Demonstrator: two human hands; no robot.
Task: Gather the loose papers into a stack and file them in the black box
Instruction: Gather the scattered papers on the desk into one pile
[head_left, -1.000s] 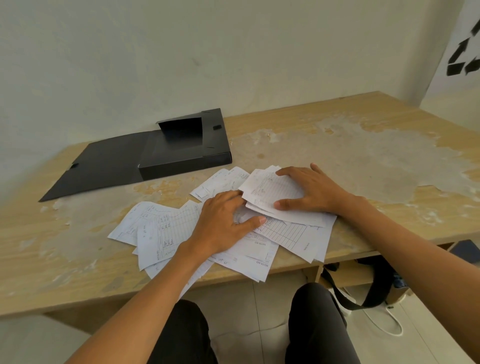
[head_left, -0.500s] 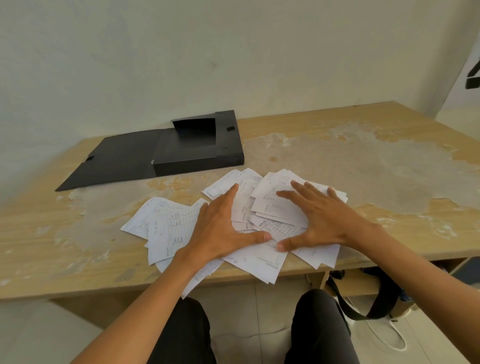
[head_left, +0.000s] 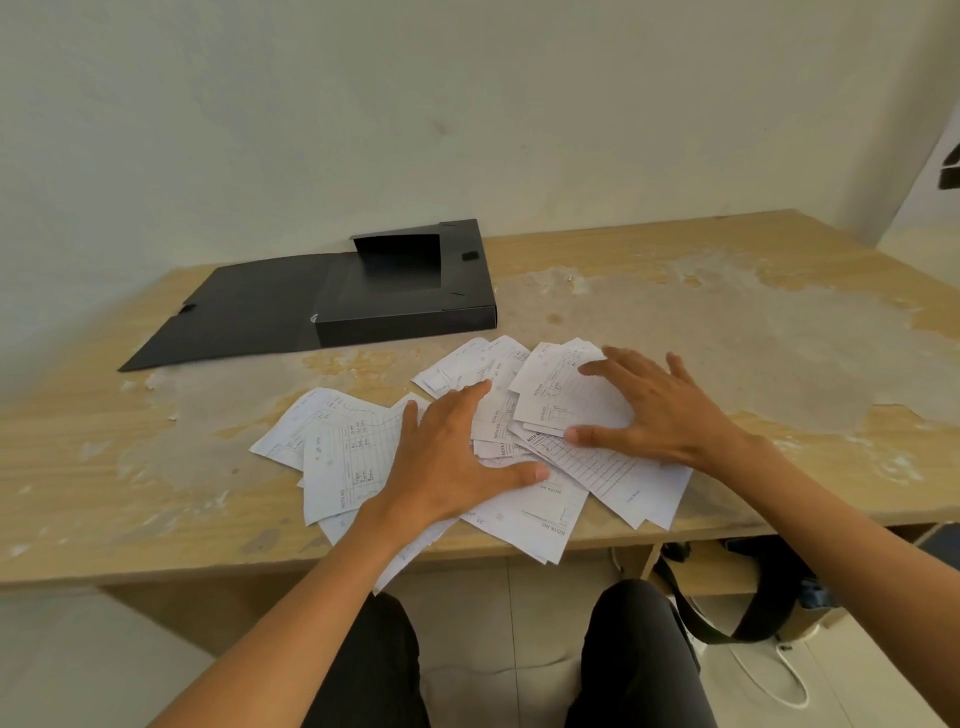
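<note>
The papers (head_left: 358, 457) lie fanned at the worktop's (head_left: 675, 312) near edge, their spread running left to right. Both the left hand (head_left: 452, 462) and right hand (head_left: 660, 410) press flat on them, fingers (head_left: 613, 369) spread (nothing pinched). The black box (head_left: 405, 317) sits open behind them, nearer the left hand.

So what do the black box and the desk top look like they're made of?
Black box: probably thin matte plastic or coated card, going by the sharp folds and flat-lying lid. Desk top: likely wood-grain laminate over board; the tan surface layer has peeled in pale patches.

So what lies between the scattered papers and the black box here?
Only bare, worn wooden tabletop separates the loose white papers from the open black file box, per the head view.
</note>
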